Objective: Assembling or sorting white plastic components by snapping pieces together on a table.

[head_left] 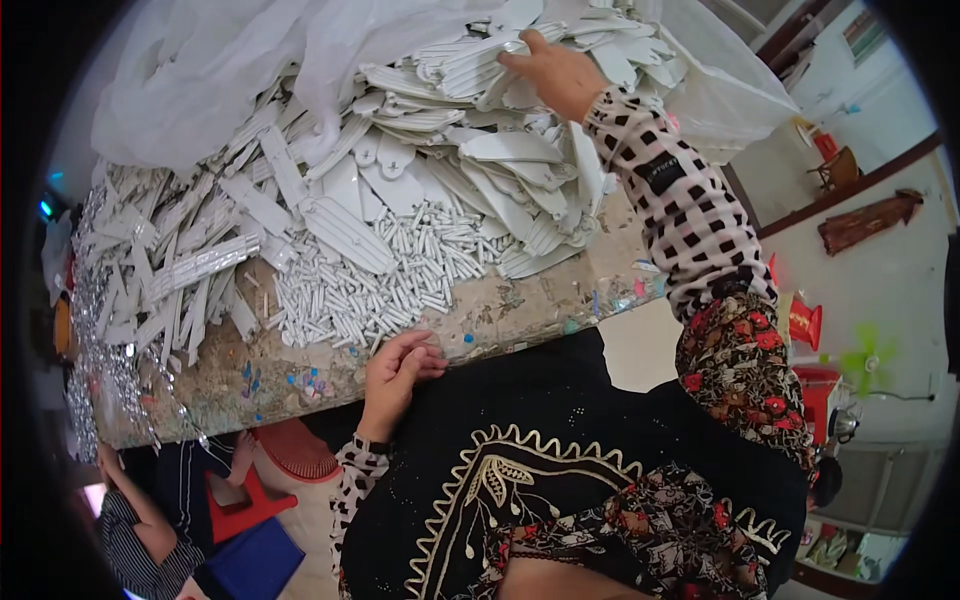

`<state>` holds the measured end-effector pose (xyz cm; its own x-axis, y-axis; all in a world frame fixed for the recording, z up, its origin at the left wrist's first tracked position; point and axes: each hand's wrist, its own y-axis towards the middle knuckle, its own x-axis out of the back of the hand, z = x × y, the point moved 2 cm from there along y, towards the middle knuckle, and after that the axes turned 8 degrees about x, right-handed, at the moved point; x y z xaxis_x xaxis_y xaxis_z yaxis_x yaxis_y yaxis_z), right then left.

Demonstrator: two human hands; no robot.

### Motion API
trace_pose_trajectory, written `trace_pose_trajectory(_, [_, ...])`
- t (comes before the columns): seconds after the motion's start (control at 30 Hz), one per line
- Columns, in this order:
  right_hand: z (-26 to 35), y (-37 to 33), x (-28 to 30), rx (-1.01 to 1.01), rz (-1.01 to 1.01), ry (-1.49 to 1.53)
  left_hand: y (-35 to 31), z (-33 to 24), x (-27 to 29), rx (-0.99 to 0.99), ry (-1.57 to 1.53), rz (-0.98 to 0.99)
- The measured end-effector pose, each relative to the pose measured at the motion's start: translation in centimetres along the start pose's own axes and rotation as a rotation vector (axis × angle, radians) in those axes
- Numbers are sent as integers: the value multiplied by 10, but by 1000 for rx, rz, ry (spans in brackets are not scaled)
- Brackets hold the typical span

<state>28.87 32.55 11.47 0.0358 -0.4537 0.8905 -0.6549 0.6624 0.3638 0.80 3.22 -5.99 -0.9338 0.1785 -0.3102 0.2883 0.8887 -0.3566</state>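
Note:
My right hand (562, 78) reaches to the far side of the table, over a heap of flat white plastic pieces (440, 65). Its thumb and forefinger are apart and touch or nearly touch the top pieces; no grip on one is visible. At the table's near edge rests my left hand (398, 378), its fingers loosely bent and nothing visible in them. Just beyond it lies a pile of small white cylindrical pegs (385, 270). Long flat white pieces with rounded ends (345, 235) lie behind the pegs.
Narrow white strips (180, 270) and silvery tinsel (95, 330) cover the left of the worn table (540, 305). Translucent plastic sheeting (220, 80) drapes the back. Below left are another person's striped sleeve (145, 545), a red stool (245, 500) and a blue box-like object (255, 560).

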Motion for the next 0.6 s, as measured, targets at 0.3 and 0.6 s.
trace_pose_trajectory(0.3, [-4,-24,38,289,38,-166,0,0,4,-31,-30,18])
trace_pose_trajectory(0.6, [109,-69,75,674,-363,-150,-4,-51,-23,92,-158,44])
